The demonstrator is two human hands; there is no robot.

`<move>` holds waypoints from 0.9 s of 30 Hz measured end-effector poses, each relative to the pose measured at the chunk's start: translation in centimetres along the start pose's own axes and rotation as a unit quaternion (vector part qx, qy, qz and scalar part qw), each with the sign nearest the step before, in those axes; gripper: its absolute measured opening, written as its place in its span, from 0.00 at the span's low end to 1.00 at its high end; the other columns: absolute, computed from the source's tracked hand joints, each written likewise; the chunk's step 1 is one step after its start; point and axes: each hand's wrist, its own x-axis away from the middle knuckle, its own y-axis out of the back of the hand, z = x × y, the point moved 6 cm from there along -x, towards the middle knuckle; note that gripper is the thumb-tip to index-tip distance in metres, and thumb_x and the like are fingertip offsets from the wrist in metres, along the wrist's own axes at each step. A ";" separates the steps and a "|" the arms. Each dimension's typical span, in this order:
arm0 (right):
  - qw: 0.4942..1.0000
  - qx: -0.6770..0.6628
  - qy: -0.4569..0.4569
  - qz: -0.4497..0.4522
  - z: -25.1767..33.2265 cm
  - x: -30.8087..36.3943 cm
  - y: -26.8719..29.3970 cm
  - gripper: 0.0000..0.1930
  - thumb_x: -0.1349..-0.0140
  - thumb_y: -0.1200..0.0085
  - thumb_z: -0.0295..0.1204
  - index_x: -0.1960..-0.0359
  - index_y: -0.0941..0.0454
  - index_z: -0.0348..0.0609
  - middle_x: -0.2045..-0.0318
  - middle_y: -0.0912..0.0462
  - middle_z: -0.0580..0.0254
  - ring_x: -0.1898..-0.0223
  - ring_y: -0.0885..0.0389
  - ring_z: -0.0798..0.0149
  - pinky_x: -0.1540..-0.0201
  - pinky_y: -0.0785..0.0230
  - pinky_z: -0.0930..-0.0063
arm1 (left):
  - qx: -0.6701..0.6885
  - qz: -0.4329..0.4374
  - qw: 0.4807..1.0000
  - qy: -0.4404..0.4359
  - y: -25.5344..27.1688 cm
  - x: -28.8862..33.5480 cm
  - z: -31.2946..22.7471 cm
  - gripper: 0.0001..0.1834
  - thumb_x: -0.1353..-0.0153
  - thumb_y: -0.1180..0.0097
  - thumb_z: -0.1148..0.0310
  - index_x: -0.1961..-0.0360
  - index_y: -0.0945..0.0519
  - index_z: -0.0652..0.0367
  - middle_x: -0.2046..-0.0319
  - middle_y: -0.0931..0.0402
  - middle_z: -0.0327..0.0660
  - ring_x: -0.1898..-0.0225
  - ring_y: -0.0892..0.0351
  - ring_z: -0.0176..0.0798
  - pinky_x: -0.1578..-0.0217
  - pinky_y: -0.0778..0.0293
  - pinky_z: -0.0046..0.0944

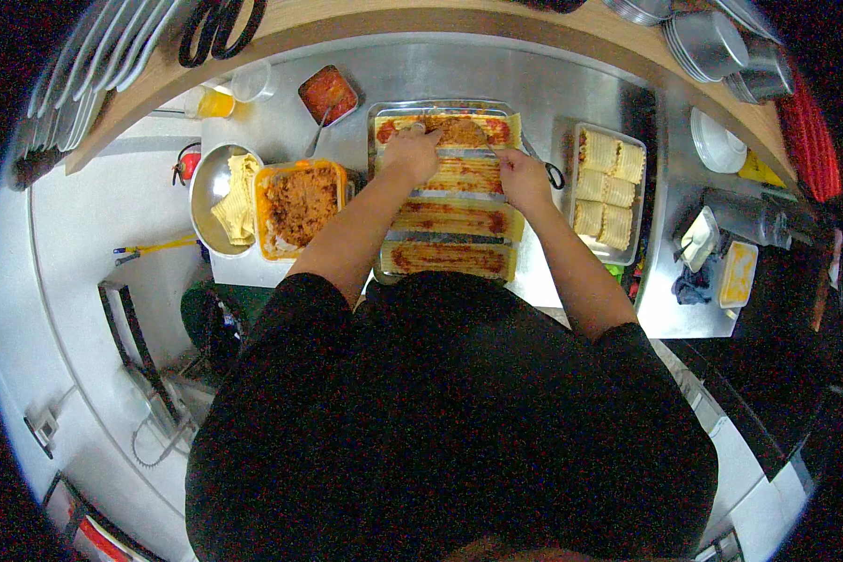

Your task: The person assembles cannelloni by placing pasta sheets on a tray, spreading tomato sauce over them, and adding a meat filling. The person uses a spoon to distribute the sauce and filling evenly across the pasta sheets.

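Observation:
Several lasagna sheets (pixel 454 216) streaked with red sauce lie in rows on a metal tray (pixel 375 275). Ground meat filling (pixel 459 129) covers the middle of the farthest sheet. My left hand (pixel 414 155) rests at that sheet's left part, its fingers stretched toward the filling. At the sheet's right end, my right hand (pixel 525 180) is closed round a thin utensil, whose tip points into the filling; its exact kind is hard to make out. Black-handled scissors (pixel 554 176) lie just right of this hand.
Left of the tray stand an orange-rimmed tub of meat filling (pixel 300 208) and a metal bowl with pasta sheets (pixel 238 199). A red sauce container (pixel 328 94) holds a spoon. To the right, a tray (pixel 639 220) carries rolled pasta pieces. A wooden shelf (pixel 347 47) overhangs the far side.

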 end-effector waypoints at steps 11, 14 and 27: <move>1.000 0.007 0.000 0.010 1.8 -1.4 0.2 0.14 0.32 0.47 0.35 0.50 0.13 0.54 0.55 0.14 0.43 0.53 0.15 0.42 0.48 0.23 0.51 | 0.020 0.009 0.999 0.046 1.3 1.0 1.0 0.32 0.38 0.46 0.62 0.31 0.27 0.50 0.42 0.23 0.54 0.42 0.20 0.56 0.42 0.26 0.56; 1.000 0.015 0.020 -0.007 2.2 -1.8 0.0 0.14 0.32 0.47 0.36 0.50 0.14 0.54 0.54 0.14 0.44 0.52 0.15 0.42 0.47 0.24 0.52 | 0.033 -0.056 0.998 0.024 2.4 1.5 0.8 0.32 0.39 0.45 0.63 0.31 0.27 0.51 0.42 0.23 0.55 0.44 0.19 0.57 0.43 0.24 0.56; 0.994 -0.090 -0.009 -0.067 -2.5 -2.0 5.5 0.15 0.30 0.45 0.35 0.47 0.14 0.45 0.60 0.10 0.60 0.59 0.13 0.59 0.54 0.24 0.66 | 0.162 -0.264 0.951 -0.011 9.9 19.9 3.0 0.25 0.42 0.36 0.64 0.41 0.19 0.54 0.54 0.21 0.53 0.53 0.20 0.59 0.50 0.24 0.55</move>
